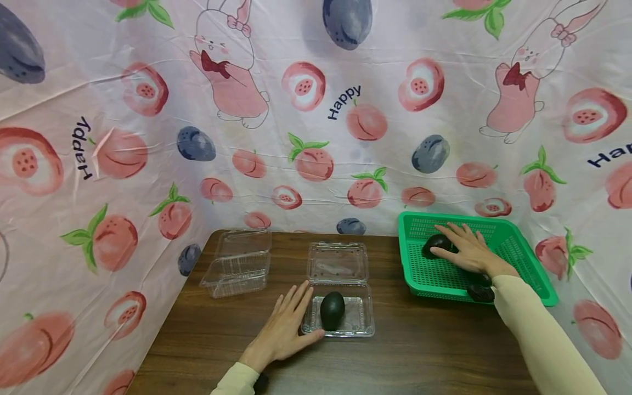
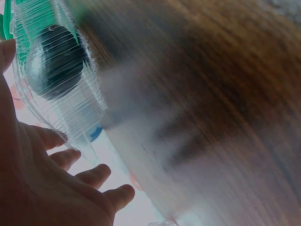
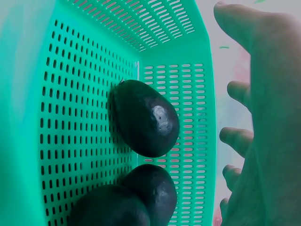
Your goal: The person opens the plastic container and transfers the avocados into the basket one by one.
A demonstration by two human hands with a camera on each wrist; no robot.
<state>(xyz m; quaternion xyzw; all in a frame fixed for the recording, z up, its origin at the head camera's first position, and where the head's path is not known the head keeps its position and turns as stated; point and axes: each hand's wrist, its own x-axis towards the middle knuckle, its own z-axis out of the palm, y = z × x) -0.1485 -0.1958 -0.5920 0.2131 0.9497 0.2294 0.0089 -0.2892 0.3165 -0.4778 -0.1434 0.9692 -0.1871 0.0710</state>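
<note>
A dark avocado [image 1: 333, 311] lies in the base of an opened clear plastic clamshell box [image 1: 364, 323]. My left hand [image 1: 285, 323] is at the left side of this box, fingers spread and thumb near its front corner. In the left wrist view, the avocado [image 2: 55, 61] shows through the ribbed plastic wall. Over the green basket [image 1: 406, 258] my right hand [image 1: 466, 249] reaches with spread fingers, above another avocado [image 1: 436, 246]. Three avocados appear in the right wrist view: one by itself [image 3: 146, 118] and two close together [image 3: 153, 190], while the hand [image 3: 273, 122] is outside their outlines.
A second opened clear plastic box [image 1: 239, 269] stands at the back left of the brown wooden table [image 1: 395, 351]. Behind the table hangs a fruit-and-rabbit printed cloth [image 1: 306, 126], which also runs along both sides. A black wrist device [image 1: 480, 293] overlaps the basket's front rim.
</note>
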